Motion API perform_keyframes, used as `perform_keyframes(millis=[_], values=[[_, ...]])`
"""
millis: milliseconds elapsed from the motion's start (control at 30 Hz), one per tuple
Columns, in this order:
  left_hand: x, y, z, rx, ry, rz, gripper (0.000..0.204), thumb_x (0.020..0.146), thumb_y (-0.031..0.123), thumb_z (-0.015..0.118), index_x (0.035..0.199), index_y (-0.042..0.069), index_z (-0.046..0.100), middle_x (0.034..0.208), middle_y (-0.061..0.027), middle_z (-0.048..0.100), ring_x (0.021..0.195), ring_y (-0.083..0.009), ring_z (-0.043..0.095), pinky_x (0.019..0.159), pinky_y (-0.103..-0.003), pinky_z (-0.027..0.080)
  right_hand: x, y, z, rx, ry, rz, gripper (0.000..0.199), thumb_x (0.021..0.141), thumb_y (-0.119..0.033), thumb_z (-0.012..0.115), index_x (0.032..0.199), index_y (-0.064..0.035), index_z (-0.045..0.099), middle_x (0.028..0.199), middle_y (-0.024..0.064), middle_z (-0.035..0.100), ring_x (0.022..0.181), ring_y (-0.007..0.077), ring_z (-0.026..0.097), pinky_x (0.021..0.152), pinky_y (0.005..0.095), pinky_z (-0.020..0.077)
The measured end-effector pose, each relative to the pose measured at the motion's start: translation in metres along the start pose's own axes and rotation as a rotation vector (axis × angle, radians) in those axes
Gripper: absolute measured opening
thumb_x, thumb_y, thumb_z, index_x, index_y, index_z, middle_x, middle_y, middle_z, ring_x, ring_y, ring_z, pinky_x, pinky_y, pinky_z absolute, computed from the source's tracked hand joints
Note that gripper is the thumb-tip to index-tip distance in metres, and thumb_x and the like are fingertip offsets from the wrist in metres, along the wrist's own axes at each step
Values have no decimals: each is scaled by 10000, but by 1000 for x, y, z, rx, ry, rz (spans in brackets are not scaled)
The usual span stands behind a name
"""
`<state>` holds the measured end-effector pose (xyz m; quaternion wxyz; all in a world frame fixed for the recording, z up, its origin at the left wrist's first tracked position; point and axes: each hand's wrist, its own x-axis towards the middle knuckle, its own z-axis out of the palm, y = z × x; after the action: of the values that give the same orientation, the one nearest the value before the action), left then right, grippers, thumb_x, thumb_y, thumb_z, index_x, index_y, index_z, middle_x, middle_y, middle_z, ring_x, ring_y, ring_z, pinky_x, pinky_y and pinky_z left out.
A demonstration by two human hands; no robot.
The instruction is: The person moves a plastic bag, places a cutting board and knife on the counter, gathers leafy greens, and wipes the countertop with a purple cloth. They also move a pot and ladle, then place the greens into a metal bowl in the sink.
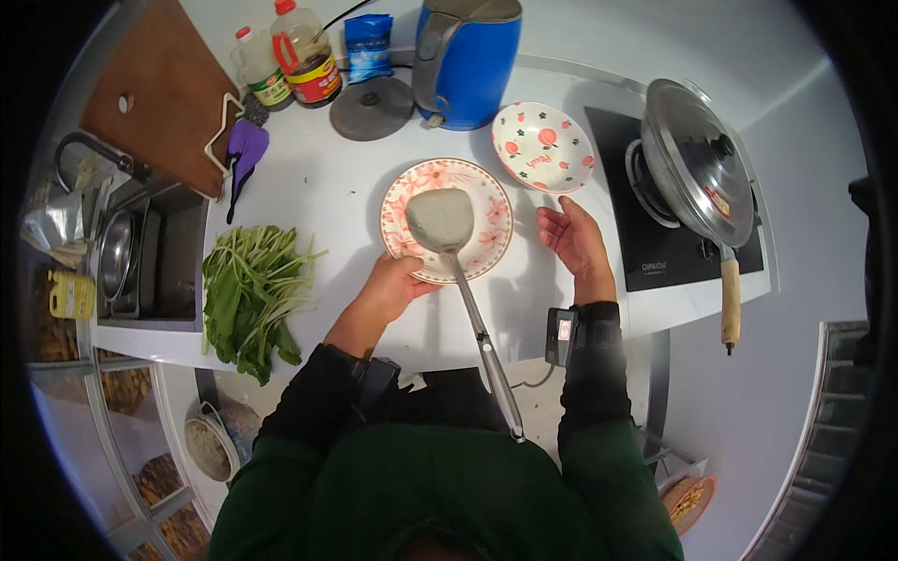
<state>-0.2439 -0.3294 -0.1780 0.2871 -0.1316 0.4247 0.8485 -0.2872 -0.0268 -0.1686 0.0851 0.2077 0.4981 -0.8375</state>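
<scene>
My left hand (388,288) grips the near rim of a flowered shallow plate (486,201) on the white counter. A metal spatula (441,221) lies with its blade in the plate, and its long handle (486,341) reaches back over the counter edge toward my body; neither hand holds it. My right hand (572,238) hovers just right of the plate, palm up, fingers apart and holding nothing. A small black device is strapped to each wrist.
A peach-patterned bowl (543,146) sits behind the plate. A blue kettle (468,56) and round lid (371,108) stand at the back. A lidded pan (697,159) rests on the black cooktop (655,257), right. Leafy greens (248,299), a sink (154,252), cutting board (159,93) and bottles (304,51) are left.
</scene>
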Motion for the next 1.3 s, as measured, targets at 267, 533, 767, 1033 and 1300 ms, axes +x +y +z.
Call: perform_keyframes(millis=[267, 533, 767, 1033, 1300], values=[[-28, 13, -35, -84, 40, 90, 428, 812, 0, 432, 1239, -20, 406, 1179, -168, 532, 1030, -291, 579, 882, -446, 489, 54, 11, 23, 91, 157, -32, 283, 893, -128, 430, 1109, 54, 449, 883, 165, 599, 737, 243, 614, 616, 365, 525], [-37, 16, -50, -131, 43, 149, 451, 807, -14, 432, 1256, -23, 386, 1167, -157, 541, 1034, -289, 584, 905, -449, 483, -10, 48, 14, 54, 268, -80, 311, 795, -40, 408, 1054, 112, 491, 856, 185, 598, 709, 250, 607, 643, 368, 529], [-32, 19, -51, -89, 88, 83, 427, 803, 14, 454, 1228, 12, 410, 1133, -148, 552, 983, -271, 602, 846, -419, 509, -92, 36, 48, -82, -64, 254, 407, 926, -290, 484, 1136, 58, 465, 900, 196, 632, 759, 240, 655, 647, 358, 565], [-30, 20, -51, -97, 49, 117, 419, 815, 13, 461, 1230, -1, 410, 1160, -146, 545, 1024, -279, 583, 866, -436, 496, -172, 47, 136, -275, -319, 311, 509, 863, -45, 525, 1335, 15, 346, 730, 105, 589, 503, 126, 518, 461, 224, 425], [-31, 30, -52, -96, 37, 58, 450, 817, 18, 470, 1261, 6, 398, 1202, -149, 529, 1055, -281, 563, 901, -430, 475, -219, 8, 151, -246, 59, -272, 545, 850, -76, 538, 1353, 8, 347, 629, 68, 521, 399, 67, 412, 358, 182, 332]])
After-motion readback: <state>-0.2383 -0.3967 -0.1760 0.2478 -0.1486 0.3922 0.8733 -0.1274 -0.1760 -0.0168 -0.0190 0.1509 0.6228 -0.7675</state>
